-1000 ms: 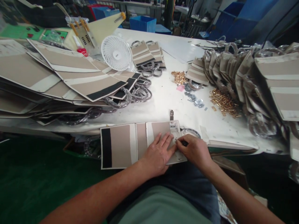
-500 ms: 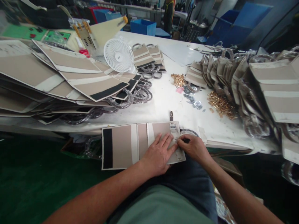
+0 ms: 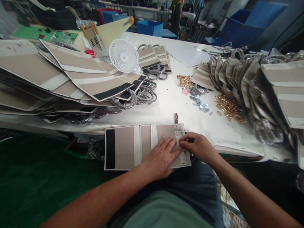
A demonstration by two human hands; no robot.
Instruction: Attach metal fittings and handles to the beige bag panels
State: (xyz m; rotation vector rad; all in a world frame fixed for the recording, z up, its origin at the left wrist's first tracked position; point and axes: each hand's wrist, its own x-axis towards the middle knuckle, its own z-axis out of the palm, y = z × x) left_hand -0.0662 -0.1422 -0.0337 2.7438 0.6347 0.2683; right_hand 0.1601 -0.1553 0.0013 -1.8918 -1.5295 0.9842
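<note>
A long beige panel (image 3: 127,147) with white bands and a black strip at its left end lies across the table's front edge and my lap. My left hand (image 3: 160,156) rests flat on its right part, fingers spread. At the panel's right end my right hand (image 3: 198,146) is closed in a pinch, fingertips against the pale end strip. A dark bit shows by its fingers; what they hold is too small to make out. Small metal pieces sit on that strip. A short dark strap with a metal end (image 3: 176,118) sticks out beyond the panel's far edge.
Stacked beige panels with plastic-wrapped handles (image 3: 95,84) lie left, and more bag pieces (image 3: 239,72) stand right. Small brass-coloured parts (image 3: 230,109) and silvery plates (image 3: 199,104) lie in piles on the white table (image 3: 163,104). A white fan (image 3: 123,55) stands at the back.
My right hand has shifted slightly along the panel's end strip, fingers still pinched. My left hand stays flat on the panel. The view has turned slightly.
</note>
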